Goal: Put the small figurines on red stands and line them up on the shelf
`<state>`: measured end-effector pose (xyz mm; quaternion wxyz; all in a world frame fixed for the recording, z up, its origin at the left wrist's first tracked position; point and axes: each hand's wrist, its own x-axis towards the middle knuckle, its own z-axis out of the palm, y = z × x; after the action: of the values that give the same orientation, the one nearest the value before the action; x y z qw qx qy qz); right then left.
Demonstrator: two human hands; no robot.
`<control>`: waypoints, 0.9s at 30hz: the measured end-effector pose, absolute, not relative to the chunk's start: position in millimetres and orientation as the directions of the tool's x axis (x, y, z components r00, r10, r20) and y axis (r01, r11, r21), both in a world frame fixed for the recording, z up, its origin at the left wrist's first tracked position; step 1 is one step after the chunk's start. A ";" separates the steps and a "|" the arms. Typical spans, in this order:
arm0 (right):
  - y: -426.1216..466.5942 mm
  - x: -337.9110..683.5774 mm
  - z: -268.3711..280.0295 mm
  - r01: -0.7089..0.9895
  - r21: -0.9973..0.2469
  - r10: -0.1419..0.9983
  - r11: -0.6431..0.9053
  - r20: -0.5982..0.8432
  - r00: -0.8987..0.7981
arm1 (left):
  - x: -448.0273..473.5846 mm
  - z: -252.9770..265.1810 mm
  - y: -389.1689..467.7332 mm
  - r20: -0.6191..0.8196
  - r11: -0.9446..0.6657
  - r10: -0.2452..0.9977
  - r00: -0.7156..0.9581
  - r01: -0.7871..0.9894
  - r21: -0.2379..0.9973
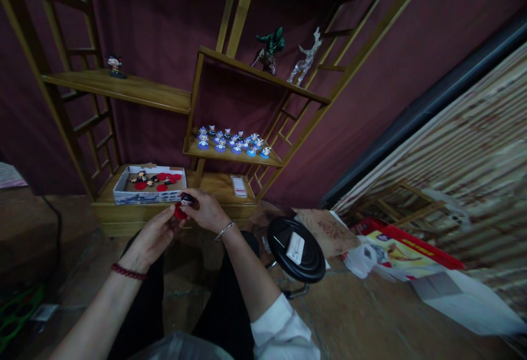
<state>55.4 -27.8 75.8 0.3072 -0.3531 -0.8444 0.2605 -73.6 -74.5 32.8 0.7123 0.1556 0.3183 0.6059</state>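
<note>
Between my two hands is a small figurine (187,200) with a dark head, joined to or held against a round red base (179,212). My right hand (208,212) pinches the figurine from the right, and my left hand (158,232) grips the red base from below left. Just beyond them sits an open cardboard box (150,198) with several dark-haired figurines (141,176) and red discs (162,187) lying in it. A similar figurine (115,67) stands upright on the upper left shelf.
Several small blue-and-white figurines (220,145) stand in rows on the middle shelf (230,156). Above them are a green statue (269,50) and a clear deer figure (304,58). A black round stool (296,250) stands to my right, with bags and boxes (465,299) beyond.
</note>
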 end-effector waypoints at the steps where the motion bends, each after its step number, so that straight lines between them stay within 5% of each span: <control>1: -29.0 56.1 76.6 0.445 -0.654 0.760 0.612 0.331 -0.559 | -72.9 32.4 -75.0 -0.261 0.214 0.963 0.063 -0.764 0.608; 27: -29.4 58.0 60.2 0.415 -0.750 0.814 0.515 0.277 -0.510 | -72.4 30.0 -76.8 -0.274 0.250 0.957 0.096 -0.752 0.610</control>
<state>58.0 -29.4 60.2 0.3181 -0.3793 -0.8101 0.3140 -72.4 -76.8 30.0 0.7226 0.1602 0.3205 0.5911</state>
